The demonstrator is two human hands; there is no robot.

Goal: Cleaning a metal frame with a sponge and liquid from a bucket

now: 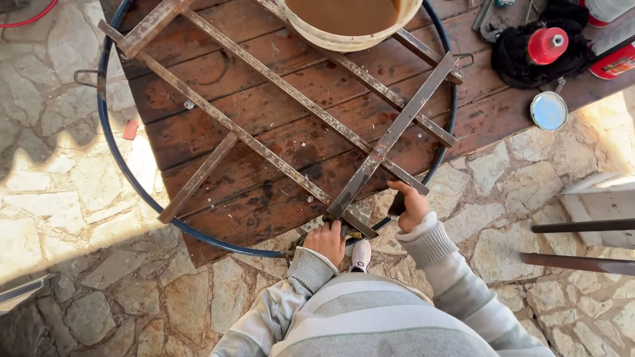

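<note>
Currently left hand (326, 242) clamps the bar (390, 137) end against the hoop (218, 242), steadying the frame; right hand (411, 206) pinches a small dark tool, contents unclear.

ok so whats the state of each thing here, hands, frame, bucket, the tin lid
left hand: closed on a dark cloth at the near end of the frame
right hand: closed around a small dark thing; what it is cannot be told
metal bar frame: lying flat on the wooden table, rusty
blue hoop: around the frame, overhanging the table
bucket: open, holding brown liquid
round tin lid: lying flat, off its container
</note>
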